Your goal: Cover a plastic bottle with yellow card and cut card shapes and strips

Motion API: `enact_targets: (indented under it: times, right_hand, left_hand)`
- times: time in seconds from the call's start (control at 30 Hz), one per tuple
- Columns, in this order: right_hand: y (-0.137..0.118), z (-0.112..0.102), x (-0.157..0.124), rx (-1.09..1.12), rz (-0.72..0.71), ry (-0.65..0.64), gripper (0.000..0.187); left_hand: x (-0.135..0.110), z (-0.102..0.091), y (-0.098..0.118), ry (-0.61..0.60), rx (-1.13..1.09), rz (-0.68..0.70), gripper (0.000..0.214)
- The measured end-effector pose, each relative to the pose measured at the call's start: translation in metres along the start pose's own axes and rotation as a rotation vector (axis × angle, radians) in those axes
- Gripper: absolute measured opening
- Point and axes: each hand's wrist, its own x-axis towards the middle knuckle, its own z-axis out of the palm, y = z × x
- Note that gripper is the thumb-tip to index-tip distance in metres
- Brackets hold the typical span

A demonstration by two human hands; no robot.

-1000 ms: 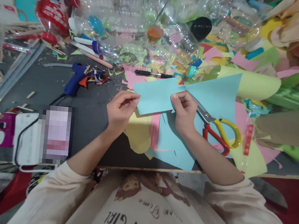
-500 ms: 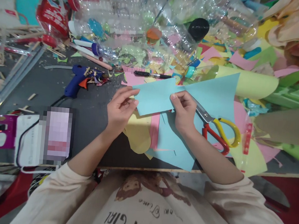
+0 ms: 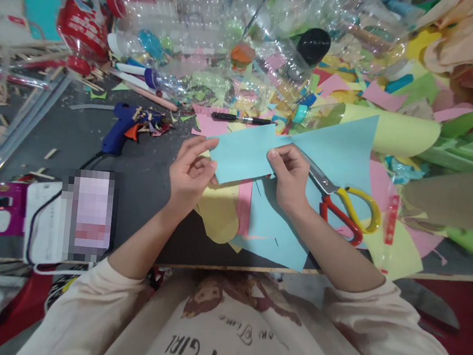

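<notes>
A light blue paper piece point(image 3: 242, 153) is held just above the dark table between both hands. My left hand point(image 3: 189, 176) pinches its left edge, thumb underneath and fingers curled over. On the paper's right edge my right hand point(image 3: 290, 176) is closed in a pinch. Below lie a larger blue sheet point(image 3: 338, 153), a pink strip point(image 3: 244, 206) and a yellow piece point(image 3: 219, 212). Scissors with yellow and red handles point(image 3: 344, 206) rest on the blue sheet just right of my right hand.
A blue glue gun point(image 3: 119, 126) lies left of the hands, a black pen point(image 3: 241, 119) just beyond the paper. Clear plastic bottles point(image 3: 215, 37) and paper scraps crowd the back. Rolled yellow and green sheets point(image 3: 401, 134) sit right. A white device point(image 3: 46, 219) with cable lies front left.
The blue paper and both hands have shifted slightly left. My left fingers have curled tighter on the paper's left edge.
</notes>
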Motion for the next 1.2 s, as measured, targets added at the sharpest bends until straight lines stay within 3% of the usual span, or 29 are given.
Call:
enact_targets:
  times: [0.27, 0.47, 0.67, 0.87, 1.2]
  right_hand:
    - [0.000, 0.000, 0.001, 0.040, 0.012, 0.024, 0.048]
    - [0.010, -0.002, 0.005, 0.115, 0.039, 0.105, 0.051]
    - [0.007, -0.003, 0.004, 0.020, -0.018, 0.083, 0.052]
    - [0.003, -0.002, 0.003, 0.005, -0.037, 0.087, 0.050]
    - [0.002, -0.001, 0.003, 0.017, -0.016, 0.091, 0.048]
  left_hand:
    - [0.006, -0.001, -0.006, -0.076, -0.084, 0.110, 0.046]
    - [0.008, 0.000, -0.001, -0.086, -0.068, 0.020, 0.033]
    - [0.010, 0.002, 0.007, -0.158, -0.075, 0.006, 0.024]
    - [0.010, 0.002, 0.013, -0.147, -0.070, -0.016, 0.014]
    - [0.007, 0.001, 0.012, -0.119, -0.062, -0.076, 0.016]
